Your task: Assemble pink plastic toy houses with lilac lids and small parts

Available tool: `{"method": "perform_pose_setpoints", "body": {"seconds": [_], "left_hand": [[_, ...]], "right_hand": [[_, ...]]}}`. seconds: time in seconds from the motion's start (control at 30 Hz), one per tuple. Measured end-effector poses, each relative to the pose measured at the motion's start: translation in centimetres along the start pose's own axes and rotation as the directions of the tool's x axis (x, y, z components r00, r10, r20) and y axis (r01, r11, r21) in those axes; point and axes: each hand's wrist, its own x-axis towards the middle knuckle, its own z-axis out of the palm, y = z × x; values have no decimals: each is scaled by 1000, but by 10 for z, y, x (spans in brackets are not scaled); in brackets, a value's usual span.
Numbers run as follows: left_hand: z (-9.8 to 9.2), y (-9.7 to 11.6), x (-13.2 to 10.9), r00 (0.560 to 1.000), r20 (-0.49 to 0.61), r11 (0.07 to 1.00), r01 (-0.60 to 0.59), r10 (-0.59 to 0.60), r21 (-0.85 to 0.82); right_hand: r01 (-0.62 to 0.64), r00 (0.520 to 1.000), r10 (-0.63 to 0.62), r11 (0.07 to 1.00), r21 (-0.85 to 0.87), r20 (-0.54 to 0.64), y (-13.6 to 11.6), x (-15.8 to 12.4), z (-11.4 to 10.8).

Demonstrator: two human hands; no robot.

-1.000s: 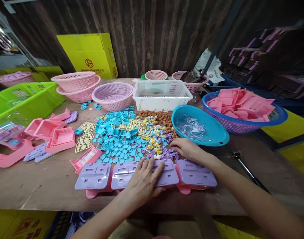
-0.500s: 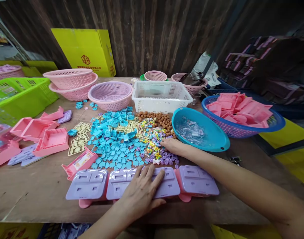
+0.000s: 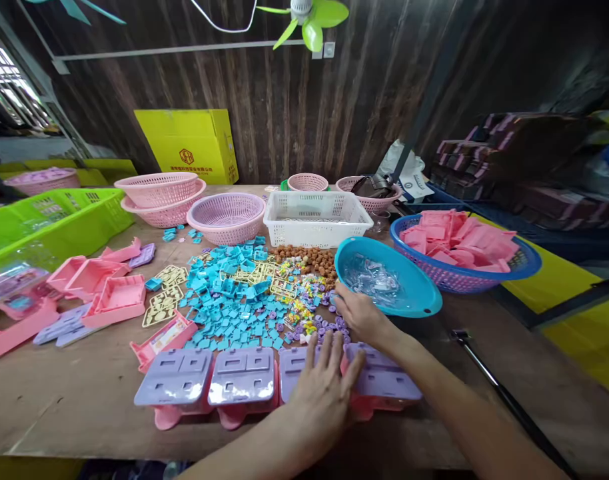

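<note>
Three lilac-and-pink plastic cases (image 3: 242,377) lie side by side along the table's near edge. My left hand (image 3: 323,393) rests flat, fingers spread, on the case third from the left (image 3: 292,365). A further lilac case (image 3: 384,380) lies to its right. My right hand (image 3: 359,313) hovers over the small purple round pieces (image 3: 329,325), fingers curled downward among them; what they hold, if anything, is hidden. Beyond them spreads a heap of small turquoise parts (image 3: 229,297), with multicoloured bits (image 3: 302,303) and brown beads (image 3: 309,257).
A turquoise bowl of clear pieces (image 3: 414,293), a blue basket of pink plates (image 3: 527,263), a white basket (image 3: 314,223) and pink colanders (image 3: 224,217) ring the pile. Pink trays (image 3: 112,297) and a green crate (image 3: 74,220) lie left. A black rod (image 3: 504,393) lies right.
The camera tilted up. My left hand slid right from the second case onto the third. My right hand moved among the purple pieces, closer to the cases.
</note>
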Motion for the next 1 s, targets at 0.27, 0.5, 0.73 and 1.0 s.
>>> {"method": "perform_pose_setpoints", "body": {"seconds": [0.27, 0.5, 0.73, 1.0], "left_hand": [[15, 44, 56, 999, 36, 989, -22, 28, -143], [49, 62, 69, 977, -119, 633, 20, -177, -774], [53, 58, 79, 888, -134, 473, 103, -441, -875], [50, 61, 80, 865, -139, 478, 127, -482, -869]], "right_hand": [[-382, 824, 531, 779, 497, -199, 36, -159, -24], [-448, 733, 662, 644, 620, -158, 26, -214, 14], [-388, 750, 542, 824, 412, -378, -2, -196, 41], [-416, 789, 477, 879, 234, -387, -3, -174, 43]]}}
